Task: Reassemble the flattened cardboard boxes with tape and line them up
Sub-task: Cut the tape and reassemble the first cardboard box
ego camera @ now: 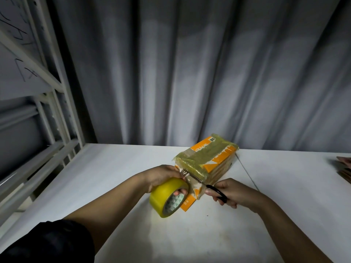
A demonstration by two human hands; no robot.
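Observation:
A small orange and brown cardboard box (207,158), wrapped in yellowish tape, sits on the white table (218,234). My left hand (163,177) grips a yellow tape roll (167,198) at the box's near left corner, fingers through its core. A strip of tape runs from the roll to the box. My right hand (231,192) grips black-handled scissors (214,190), whose blades (195,178) point left across that strip at the box's near end.
Flattened cardboard pieces (344,168) lie at the table's right edge. A grey curtain (190,73) hangs behind the table. A white metal rack (43,103) stands on the left. A seam (247,173) runs across the tabletop right of the box.

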